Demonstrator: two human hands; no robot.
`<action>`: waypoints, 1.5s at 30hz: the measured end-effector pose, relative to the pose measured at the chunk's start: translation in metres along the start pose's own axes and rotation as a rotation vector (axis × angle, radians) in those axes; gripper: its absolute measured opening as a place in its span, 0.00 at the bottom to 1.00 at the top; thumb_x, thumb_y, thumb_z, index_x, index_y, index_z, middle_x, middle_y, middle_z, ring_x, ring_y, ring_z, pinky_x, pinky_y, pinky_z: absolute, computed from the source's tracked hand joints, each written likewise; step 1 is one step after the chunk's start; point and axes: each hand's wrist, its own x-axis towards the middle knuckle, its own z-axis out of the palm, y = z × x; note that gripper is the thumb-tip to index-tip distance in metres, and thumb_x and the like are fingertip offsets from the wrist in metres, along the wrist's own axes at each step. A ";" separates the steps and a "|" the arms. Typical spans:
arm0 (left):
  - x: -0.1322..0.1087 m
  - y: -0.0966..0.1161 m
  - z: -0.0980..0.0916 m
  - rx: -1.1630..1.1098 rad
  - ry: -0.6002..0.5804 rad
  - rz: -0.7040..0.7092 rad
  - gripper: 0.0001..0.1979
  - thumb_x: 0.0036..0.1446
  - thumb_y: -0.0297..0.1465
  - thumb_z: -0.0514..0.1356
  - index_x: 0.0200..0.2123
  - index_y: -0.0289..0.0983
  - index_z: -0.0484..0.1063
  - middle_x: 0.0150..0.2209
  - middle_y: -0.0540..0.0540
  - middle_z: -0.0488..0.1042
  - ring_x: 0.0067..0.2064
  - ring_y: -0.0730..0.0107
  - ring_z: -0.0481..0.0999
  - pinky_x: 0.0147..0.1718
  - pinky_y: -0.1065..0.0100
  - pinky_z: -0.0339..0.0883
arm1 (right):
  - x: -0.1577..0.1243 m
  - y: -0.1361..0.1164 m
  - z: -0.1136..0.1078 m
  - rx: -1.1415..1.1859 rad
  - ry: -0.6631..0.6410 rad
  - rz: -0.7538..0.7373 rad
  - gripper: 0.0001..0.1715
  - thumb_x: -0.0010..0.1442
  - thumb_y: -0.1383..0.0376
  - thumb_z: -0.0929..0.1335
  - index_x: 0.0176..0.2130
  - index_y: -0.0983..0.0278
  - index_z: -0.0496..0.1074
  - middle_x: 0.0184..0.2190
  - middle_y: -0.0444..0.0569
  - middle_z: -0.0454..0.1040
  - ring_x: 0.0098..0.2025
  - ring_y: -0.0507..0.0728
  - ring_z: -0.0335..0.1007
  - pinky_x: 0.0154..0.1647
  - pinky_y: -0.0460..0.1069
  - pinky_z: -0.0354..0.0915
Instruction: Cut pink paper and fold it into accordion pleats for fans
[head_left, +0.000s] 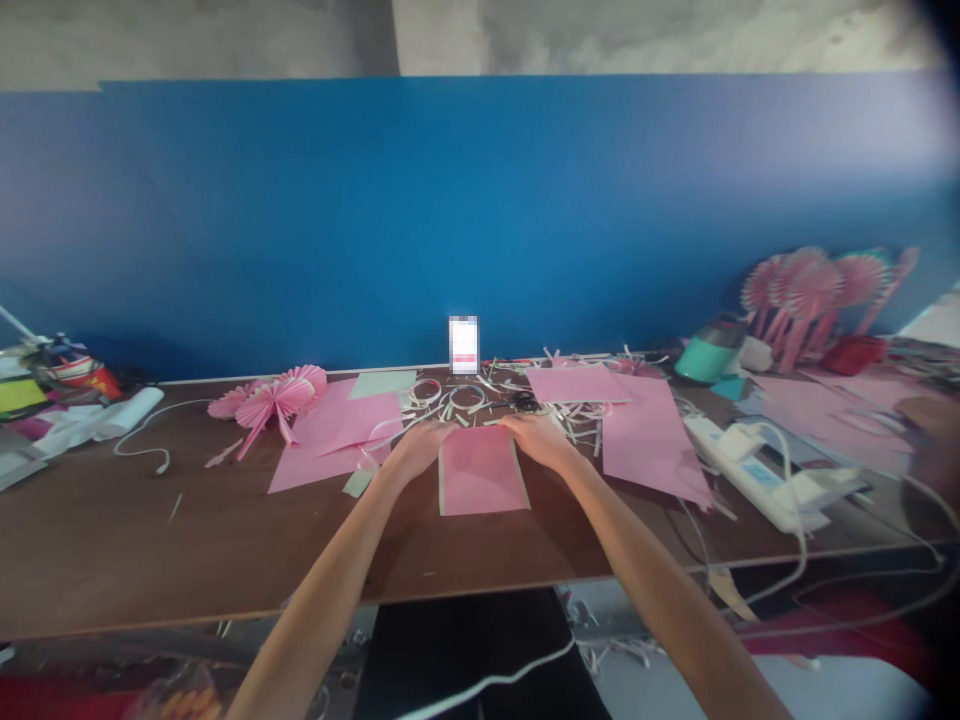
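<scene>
A pink sheet of paper (484,475) with pale strips along its left and right sides lies on the brown table in front of me. At its far left corner, my left hand (426,440) has its fingers closed on the edge. My right hand (536,438) pinches the far right corner in the same way. Both forearms reach forward on either side of the sheet. The fingertips are small and partly hidden, so their exact hold is hard to see. Just beyond the hands are two tape rolls (466,400) among white paper strips.
A lit phone (463,345) stands against the blue partition (480,220). Pink sheets (649,440) lie on both sides. Folded pink paper fans (279,400) rest at left; more fans (810,290) stand at right. A white power strip (757,475) with cables sits near the right edge.
</scene>
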 end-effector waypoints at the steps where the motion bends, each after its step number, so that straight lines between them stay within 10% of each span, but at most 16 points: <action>1: 0.000 0.001 -0.001 0.013 0.006 -0.003 0.20 0.57 0.21 0.47 0.51 0.38 0.67 0.49 0.43 0.72 0.50 0.64 0.70 0.51 0.62 0.61 | 0.000 -0.001 0.001 0.012 -0.002 -0.012 0.18 0.60 0.72 0.60 0.46 0.59 0.70 0.37 0.48 0.76 0.37 0.54 0.70 0.34 0.46 0.57; 7: 0.003 0.016 -0.001 0.046 0.069 -0.061 0.17 0.57 0.34 0.55 0.50 0.40 0.67 0.52 0.44 0.69 0.54 0.62 0.65 0.55 0.60 0.57 | 0.002 -0.014 0.001 -0.016 0.041 -0.135 0.18 0.59 0.74 0.60 0.46 0.61 0.71 0.37 0.49 0.75 0.40 0.54 0.68 0.39 0.46 0.59; 14: 0.004 0.029 0.011 0.024 -0.018 -0.074 0.20 0.60 0.23 0.47 0.54 0.40 0.61 0.48 0.42 0.72 0.49 0.63 0.71 0.43 0.66 0.65 | 0.003 -0.034 -0.002 -0.162 0.117 -0.320 0.16 0.63 0.71 0.59 0.48 0.64 0.69 0.38 0.53 0.73 0.41 0.56 0.66 0.41 0.49 0.60; 32: 0.005 0.032 0.014 -0.031 -0.155 -0.206 0.18 0.64 0.33 0.42 0.54 0.35 0.59 0.41 0.38 0.74 0.41 0.58 0.75 0.39 0.64 0.65 | 0.006 -0.034 0.007 0.853 0.149 0.025 0.16 0.59 0.69 0.60 0.43 0.61 0.74 0.41 0.48 0.75 0.44 0.55 0.70 0.44 0.49 0.63; 45: 0.004 0.035 0.013 -0.160 -0.092 -0.231 0.24 0.64 0.45 0.35 0.43 0.40 0.63 0.36 0.45 0.74 0.38 0.60 0.75 0.37 0.65 0.63 | 0.007 -0.032 0.010 0.990 0.150 0.050 0.17 0.56 0.70 0.60 0.39 0.62 0.76 0.34 0.47 0.76 0.38 0.54 0.70 0.41 0.48 0.62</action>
